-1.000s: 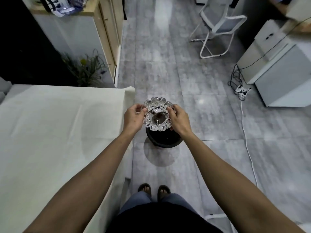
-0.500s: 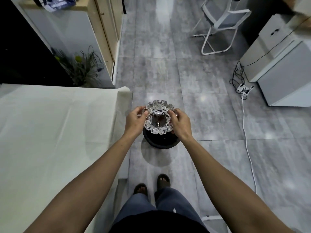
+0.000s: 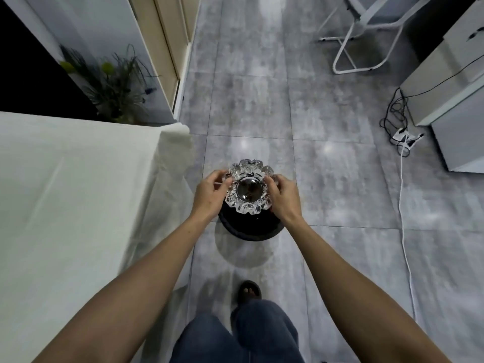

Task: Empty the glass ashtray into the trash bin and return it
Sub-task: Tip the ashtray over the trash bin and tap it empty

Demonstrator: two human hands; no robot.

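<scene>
Left hand point(image 3: 209, 196): fingers curled on the ashtray's left rim.
Right hand point(image 3: 284, 196): fingers curled on its right rim.
Ashtray point(image 3: 248, 189): between both hands, upright, dark bits inside.
Bin point(image 3: 251, 229): just below the hands, on the floor.

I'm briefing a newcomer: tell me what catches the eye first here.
The cut-glass ashtray at centre, held from both sides by the left hand and right hand. Directly beneath it stands the black trash bin on the grey tiled floor.
</scene>
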